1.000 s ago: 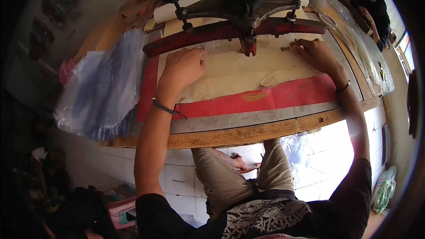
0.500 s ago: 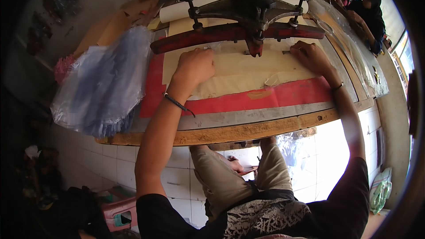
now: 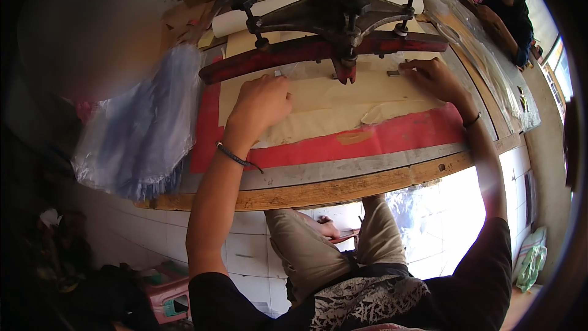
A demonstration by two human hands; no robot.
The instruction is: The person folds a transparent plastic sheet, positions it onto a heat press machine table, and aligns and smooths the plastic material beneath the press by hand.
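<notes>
Likely light, limp sheet (image 3: 343, 107), best held by edges; over it, curled fingers of left hand (image 3: 260, 101) and right hand (image 3: 438, 81), cannot tell whether clamped.

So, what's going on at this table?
A person is working at the table with both bare hands at a tan sheet, which lies over red material. The left hand and right hand are set apart, near a red, worn bar. A small dark piece lies by the right fingertips; whether either hand grips anything is hard to tell. Clear plastic is piled to the left.
</notes>
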